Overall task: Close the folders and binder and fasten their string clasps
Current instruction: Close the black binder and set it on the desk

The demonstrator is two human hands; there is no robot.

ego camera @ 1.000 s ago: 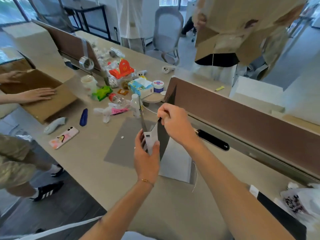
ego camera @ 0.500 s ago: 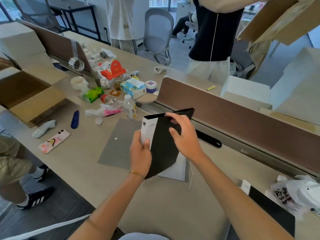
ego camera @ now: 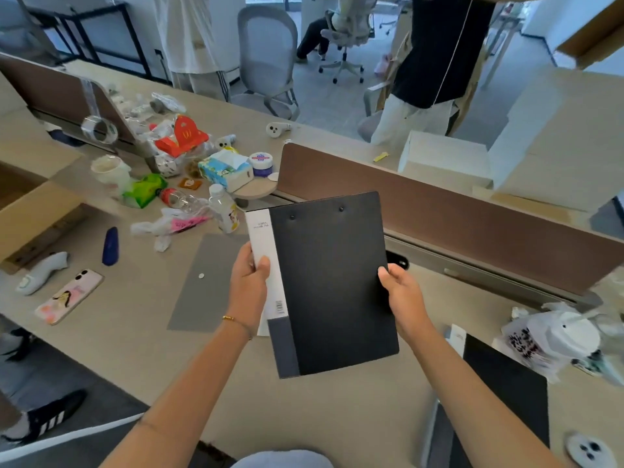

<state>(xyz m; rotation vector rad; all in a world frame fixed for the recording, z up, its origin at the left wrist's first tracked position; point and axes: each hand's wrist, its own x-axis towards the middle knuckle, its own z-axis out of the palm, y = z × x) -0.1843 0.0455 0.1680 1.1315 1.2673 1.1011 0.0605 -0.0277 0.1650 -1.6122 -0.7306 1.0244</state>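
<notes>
A black binder [ego camera: 332, 282] with a white label strip along its spine is closed and held flat above the desk, its cover facing me. My left hand [ego camera: 249, 287] grips the spine edge on the left. My right hand [ego camera: 401, 298] grips the opposite long edge. Under and left of the binder a grey folder [ego camera: 202, 285] lies flat on the desk, a small white clasp button [ego camera: 201, 275] on its face. A second black folder [ego camera: 506, 390] lies at the lower right. No string is visible on the binder.
A brown divider panel [ego camera: 472, 217] runs across the desk behind the binder. Bottles, wrappers and a tissue pack [ego camera: 224, 170] clutter the far left. A phone [ego camera: 69, 295], a blue object [ego camera: 110, 246] and a white controller [ego camera: 42, 271] lie at left. A white plastic bag [ego camera: 557, 336] sits at right.
The binder went from standing open on its edge to closed and flat. My right hand moved from the top of the cover to the right edge.
</notes>
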